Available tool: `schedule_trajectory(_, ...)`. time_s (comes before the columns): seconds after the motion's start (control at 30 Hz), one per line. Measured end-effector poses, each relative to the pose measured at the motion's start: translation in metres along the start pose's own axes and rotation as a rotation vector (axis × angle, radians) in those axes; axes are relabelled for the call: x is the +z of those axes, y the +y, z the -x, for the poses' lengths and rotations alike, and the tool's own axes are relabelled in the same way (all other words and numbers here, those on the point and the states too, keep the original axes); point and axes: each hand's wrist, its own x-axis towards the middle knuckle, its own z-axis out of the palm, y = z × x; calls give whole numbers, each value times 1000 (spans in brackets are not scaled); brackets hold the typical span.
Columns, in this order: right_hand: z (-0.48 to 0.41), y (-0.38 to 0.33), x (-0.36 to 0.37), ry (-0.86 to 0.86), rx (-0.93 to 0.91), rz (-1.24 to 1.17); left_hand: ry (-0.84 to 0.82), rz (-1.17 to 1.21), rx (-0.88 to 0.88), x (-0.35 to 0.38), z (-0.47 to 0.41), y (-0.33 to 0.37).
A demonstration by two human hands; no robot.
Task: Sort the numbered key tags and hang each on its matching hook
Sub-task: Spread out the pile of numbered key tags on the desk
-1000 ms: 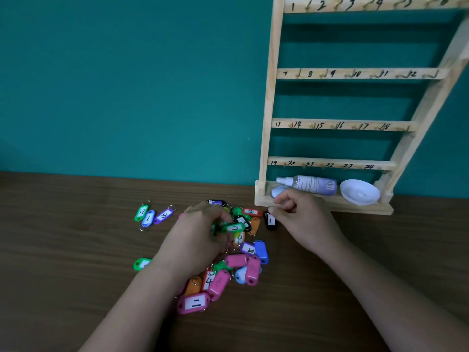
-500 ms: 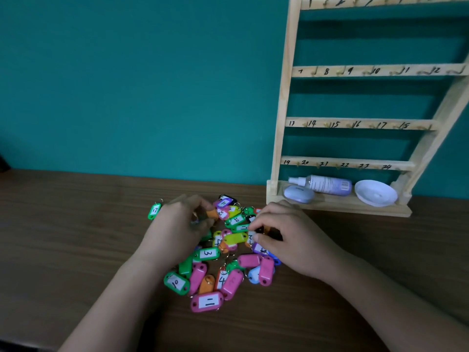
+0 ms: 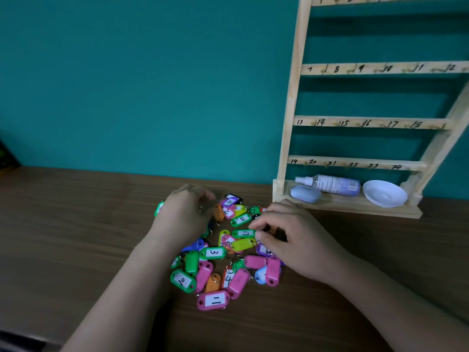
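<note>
Key tags (image 3: 213, 252): where? /qa
Loose heap on the counter (image 3: 76, 250), between both hands. Nearest the camera is a pink tag (image 3: 213, 299) marked 11. Green ones marked 10 and 3 sit just behind it. /op
Right hand? /qa
Right hand (image 3: 294, 242) sits on the heap's right side, knuckles up. Thumb and index tip pinch the right end of a green tag (image 3: 242, 233) marked 17. That tag lies flat, touching a yellow-green one beside it. /op
Left? /qa
Left hand (image 3: 182, 219) is on the heap's far-left edge, fingers curled down next to an orange tag (image 3: 218, 212). Can't tell if anything is in the grip, the hand's back hides it. /op
Behind? /qa
Wooden rack (image 3: 286, 138) stands against the teal wall, past the right hand. Rails are hand-numbered, the bottom one 19–24. Its base shelf holds a blue case (image 3: 305, 194), a spray bottle (image 3: 335, 185) on its side and a white dish (image 3: 384, 194). /op
</note>
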Motion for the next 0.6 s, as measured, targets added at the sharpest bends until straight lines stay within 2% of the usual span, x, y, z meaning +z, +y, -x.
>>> schedule_trajectory(0.27,-1,-1,-1,24,12,-13,-260,-61,61,6,-17,9)
schedule_trajectory(0.47,-1,-1,-2,42,12,-13,-179,-73,69,8,-19,11)
schedule_trajectory(0.6,1,0,-3,47,19,-19,-174,24,36,4,-18,6)
